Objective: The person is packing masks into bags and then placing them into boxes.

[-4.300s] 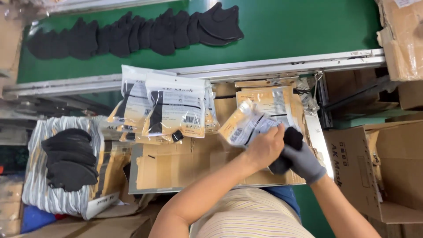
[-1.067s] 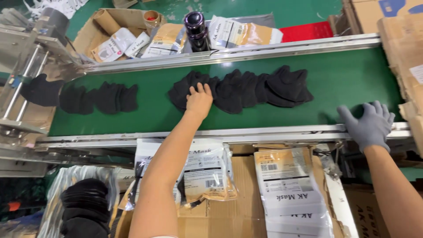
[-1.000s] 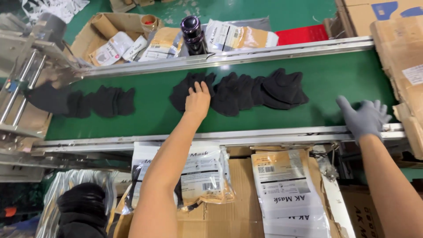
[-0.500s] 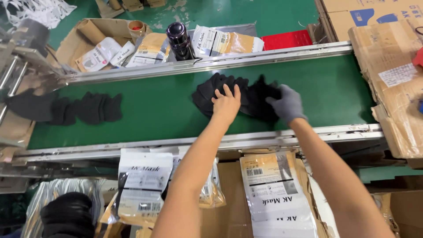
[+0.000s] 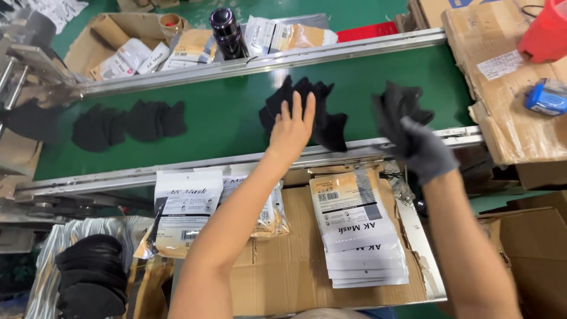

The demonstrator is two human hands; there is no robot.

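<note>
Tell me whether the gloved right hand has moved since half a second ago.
Yes. The right hand has pulled back off the green belt toward the near metal rail, lifting some black masks away from the pile under the left hand.

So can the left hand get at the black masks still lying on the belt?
Probably yes: the left hand already lies flat on the black masks on the green belt, nothing between.

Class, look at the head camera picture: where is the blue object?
The small blue boxy object lies at the far right edge, on the flattened brown cardboard beside the green conveyor belt, just below the red plastic container.
</note>
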